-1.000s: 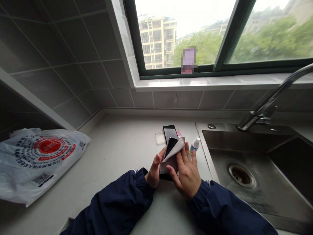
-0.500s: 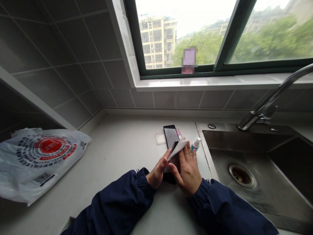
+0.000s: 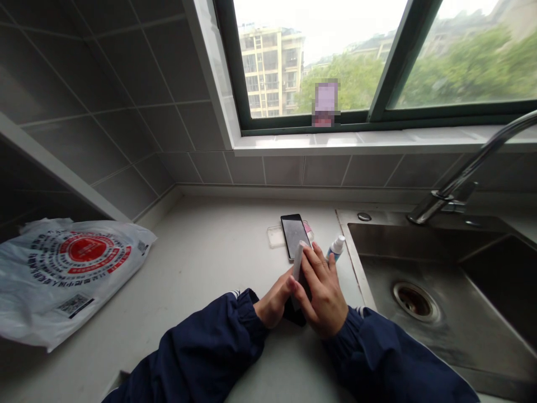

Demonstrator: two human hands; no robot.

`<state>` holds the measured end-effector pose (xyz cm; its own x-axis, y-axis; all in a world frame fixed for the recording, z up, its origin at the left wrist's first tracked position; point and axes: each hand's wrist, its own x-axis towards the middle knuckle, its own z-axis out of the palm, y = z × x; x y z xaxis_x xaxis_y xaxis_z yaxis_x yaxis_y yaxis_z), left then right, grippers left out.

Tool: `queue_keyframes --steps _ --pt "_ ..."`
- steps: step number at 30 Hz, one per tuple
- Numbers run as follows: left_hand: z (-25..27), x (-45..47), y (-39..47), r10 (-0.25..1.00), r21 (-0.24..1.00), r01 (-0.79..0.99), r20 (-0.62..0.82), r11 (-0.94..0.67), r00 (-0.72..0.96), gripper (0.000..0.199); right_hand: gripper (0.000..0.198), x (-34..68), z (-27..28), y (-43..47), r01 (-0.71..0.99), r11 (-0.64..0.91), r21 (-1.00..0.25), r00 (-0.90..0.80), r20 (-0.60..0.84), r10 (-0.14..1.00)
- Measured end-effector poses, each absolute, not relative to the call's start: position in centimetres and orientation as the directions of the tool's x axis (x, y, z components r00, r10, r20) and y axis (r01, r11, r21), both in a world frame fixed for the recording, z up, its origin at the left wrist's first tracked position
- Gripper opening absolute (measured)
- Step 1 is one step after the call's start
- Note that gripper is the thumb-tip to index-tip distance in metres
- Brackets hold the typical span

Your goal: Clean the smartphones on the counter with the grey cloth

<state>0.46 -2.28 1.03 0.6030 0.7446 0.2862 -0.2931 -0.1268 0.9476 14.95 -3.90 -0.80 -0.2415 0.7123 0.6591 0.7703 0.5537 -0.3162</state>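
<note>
I record a phone (image 3: 297, 317) between the left hand (image 3: 273, 303), gripping it, and the right hand (image 3: 326, 295), holding the cloth (image 3: 297, 262) against it, near the edge of the desk (image 3: 210, 252) at the sink (image 3: 461, 336).

Your left hand (image 3: 273, 303) is holding a dark phone (image 3: 296, 317), your right hand (image 3: 325, 291) is pressing a pale cloth (image 3: 298, 264) against it. Farther off, another phone (image 3: 294, 230) is lying on the bench (image 3: 213, 246); to the right, a bottle (image 3: 336, 247) is standing.
</note>
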Motion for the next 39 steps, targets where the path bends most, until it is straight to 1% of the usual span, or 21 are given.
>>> queue_keyframes --steps 2,7,10,13,16,18,22,29,32,36,39 --pt "0.7 0.5 -2.4 0.757 0.947 -0.299 0.278 -0.115 0.591 0.072 0.063 15.0 -0.6 -3.9 0.773 0.554 -0.309 -0.249 0.655 0.713" --pt "-0.2 0.3 -2.4 0.782 0.949 -0.308 0.240 -0.065 0.576 0.068 0.044 15.4 -0.1 -3.6 0.768 0.570 -0.291 -0.256 0.676 0.691" --pt "-0.1 0.2 -2.4 0.776 0.950 -0.294 0.260 -0.101 0.575 0.067 0.039 15.6 0.3 -3.5 0.763 0.576 -0.295 -0.248 0.690 0.681" --pt "0.4 0.4 -2.3 0.770 0.941 -0.297 0.308 -0.162 0.559 0.069 0.042 15.7 0.5 -3.5 0.766 0.568 -0.300 -0.234 0.693 0.682" --pt "0.5 0.5 -2.3 0.780 0.929 -0.326 0.332 -0.174 0.531 0.069 0.049 15.7 0.4 -3.5 0.774 0.553 -0.309 -0.222 0.685 0.694" --pt "0.3 0.6 -2.3 0.798 0.924 -0.352 0.320 -0.146 0.510 0.070 0.054 15.8 0.2 -3.3 0.778 0.542 -0.319 -0.210 0.681 0.702" --pt "0.1 0.6 -2.4 0.832 0.913 -0.406 0.256 -0.040 0.492 0.073 0.059 15.9 0.0 -3.0 0.769 0.532 -0.353 -0.176 0.683 0.709" --pt "0.3 0.6 -2.3 0.837 0.896 -0.443 0.263 -0.027 0.481 0.076 0.063 15.8 -0.1 -3.3 0.767 0.521 -0.375 -0.146 0.688 0.711" --pt "0.4 0.5 -2.3 0.845 0.887 -0.460 0.228 0.024 0.484 0.078 0.064 15.8 0.1 -3.4 0.764 0.519 -0.384 -0.132 0.694 0.708" --pt "0.2 0.5 -2.4 0.853 0.845 -0.521 0.182 0.119 0.490 0.083 0.065 15.7 0.2 -3.4 0.752 0.516 -0.410 -0.101 0.702 0.705" --pt "0.0 0.6 -2.4 0.865 0.797 -0.590 0.202 0.127 0.459 0.078 0.068 15.6 0.1 -3.4 0.745 0.520 -0.417 -0.106 0.696 0.710"
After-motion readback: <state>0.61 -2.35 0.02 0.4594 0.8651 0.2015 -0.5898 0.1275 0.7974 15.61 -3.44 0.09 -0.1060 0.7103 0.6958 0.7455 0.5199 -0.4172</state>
